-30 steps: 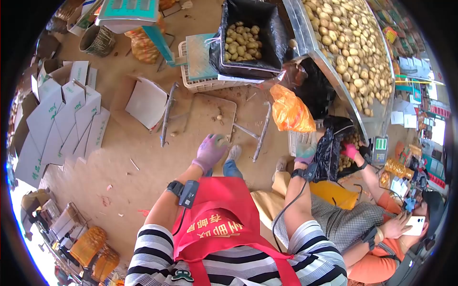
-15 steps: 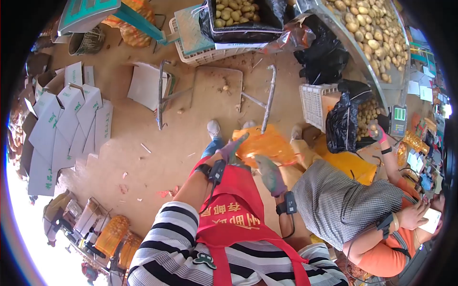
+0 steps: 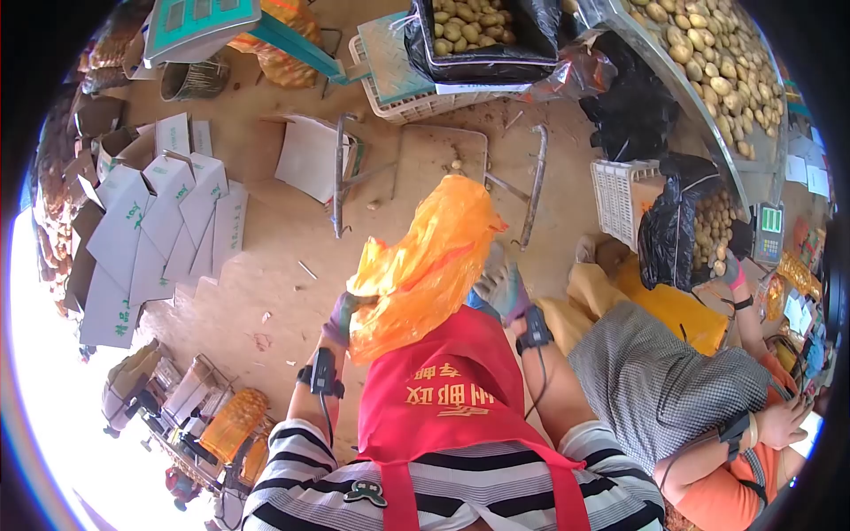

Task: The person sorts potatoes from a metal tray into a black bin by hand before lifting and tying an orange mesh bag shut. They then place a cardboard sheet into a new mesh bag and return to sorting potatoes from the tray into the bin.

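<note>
– Orange thin plastic bag (image 3: 425, 265): how far are we?
– Held up at twelve o'clock of our red apron (image 3: 452, 398), seemingly empty. Left hand (image 3: 338, 317) grip clenched on its lower edge; right hand (image 3: 506, 288) grip, we cannot tell. Loose brown potatoes (image 3: 469, 19) sit apart, one o'clock.

Outdoor work yard, bright daylight, glare at the left edge.
- Packed dirt floor (image 3: 266, 283), littered with scraps.
- Flattened white cardboard boxes (image 3: 150, 230), overlapping, left.
- Green platform scale (image 3: 202, 22), top.
- White plastic crate (image 3: 425, 102) beneath a black-lined bin of potatoes (image 3: 478, 31).
- Metal frame (image 3: 434, 168), centre.
- Sorting table (image 3: 660, 66) heaped with potatoes, top right.
- Orange net sacks (image 3: 232, 425), lower left.
</note>
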Demonstrator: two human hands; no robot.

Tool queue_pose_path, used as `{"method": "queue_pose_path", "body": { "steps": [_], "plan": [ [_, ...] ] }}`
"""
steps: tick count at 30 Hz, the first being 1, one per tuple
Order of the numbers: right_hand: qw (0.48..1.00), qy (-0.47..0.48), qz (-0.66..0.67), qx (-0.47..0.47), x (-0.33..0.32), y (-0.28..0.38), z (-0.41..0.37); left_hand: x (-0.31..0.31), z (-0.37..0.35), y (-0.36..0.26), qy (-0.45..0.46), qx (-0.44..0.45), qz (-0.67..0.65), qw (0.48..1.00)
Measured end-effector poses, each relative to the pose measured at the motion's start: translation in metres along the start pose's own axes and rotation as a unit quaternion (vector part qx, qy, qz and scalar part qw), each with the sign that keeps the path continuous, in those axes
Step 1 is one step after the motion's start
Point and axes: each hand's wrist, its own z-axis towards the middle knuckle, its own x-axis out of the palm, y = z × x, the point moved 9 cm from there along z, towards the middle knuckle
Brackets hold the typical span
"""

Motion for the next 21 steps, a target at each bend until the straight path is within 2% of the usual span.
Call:
{"method": "queue_pose_path", "body": {
  "steps": [1, 3, 4, 6, 7, 8, 9, 10, 11, 12, 13, 14, 15, 17, 18, 20, 21],
  "plan": [
    [1.000, 0.004, -0.003, 0.000, 0.033, 0.006, -0.001, -0.037, 0.010, 0.015, -0.005, -0.001, -0.012, 1.000],
    [0.979, 0.182, 0.091, 0.002, 0.118, 0.012, -0.007, -0.022, -0.002, -0.007, 0.039, 0.069, 0.167, 0.983],
    [0.979, 0.183, 0.088, 0.004, 0.132, 0.009, -0.004, -0.032, 0.004, -0.006, -0.030, 0.071, 0.172, 0.982],
    [0.974, 0.153, -0.075, -0.150, 0.149, 0.025, -0.003, -0.035, 0.016, 0.000, -0.135, 0.080, 0.163, 0.974],
    [0.974, 0.153, -0.078, -0.149, 0.155, 0.019, -0.004, -0.023, 0.012, -0.025, -0.224, 0.173, 0.568, 0.773],
    [0.941, 0.139, -0.186, -0.245, 0.163, 0.027, -0.012, -0.024, 0.012, -0.027, -0.280, 0.173, 0.581, 0.744],
    [0.887, 0.124, -0.290, -0.336, 0.173, 0.036, -0.022, -0.022, 0.013, -0.027, -0.335, 0.173, 0.591, 0.713],
    [0.875, 0.135, -0.266, -0.381, 0.164, 0.035, -0.013, 0.003, 0.014, -0.036, -0.311, 0.216, 0.475, 0.795],
    [0.874, 0.136, -0.271, -0.379, 0.160, 0.034, -0.006, 0.046, 0.001, -0.055, -0.292, 0.231, 0.420, 0.828],
    [0.793, 0.084, -0.385, -0.465, 0.159, 0.042, -0.013, 0.071, -0.003, -0.070, -0.255, 0.336, 0.352, 0.836],
    [0.686, 0.033, -0.488, -0.539, 0.166, 0.044, -0.024, 0.098, -0.015, -0.090, -0.258, 0.358, 0.348, 0.827],
    [0.683, 0.021, -0.513, -0.520, 0.190, 0.045, -0.055, 0.121, -0.028, -0.110, -0.266, 0.401, 0.344, 0.806],
    [0.680, 0.025, -0.516, -0.520, 0.187, 0.043, -0.051, 0.130, -0.027, -0.119, -0.270, 0.403, 0.339, 0.807],
    [0.404, 0.031, -0.642, -0.651, 0.195, 0.027, -0.063, 0.140, -0.005, -0.125, -0.180, 0.352, 0.245, 0.885],
    [0.402, 0.033, -0.644, -0.650, 0.194, 0.026, -0.065, 0.137, 0.004, -0.131, -0.182, 0.352, 0.242, 0.886],
    [0.447, 0.117, -0.657, -0.596, 0.198, 0.015, -0.061, 0.131, 0.045, -0.109, -0.147, 0.186, 0.466, 0.852],
    [0.456, 0.138, -0.660, -0.581, 0.201, 0.019, -0.063, 0.119, 0.054, -0.100, -0.147, 0.187, 0.463, 0.854]
  ]
}}
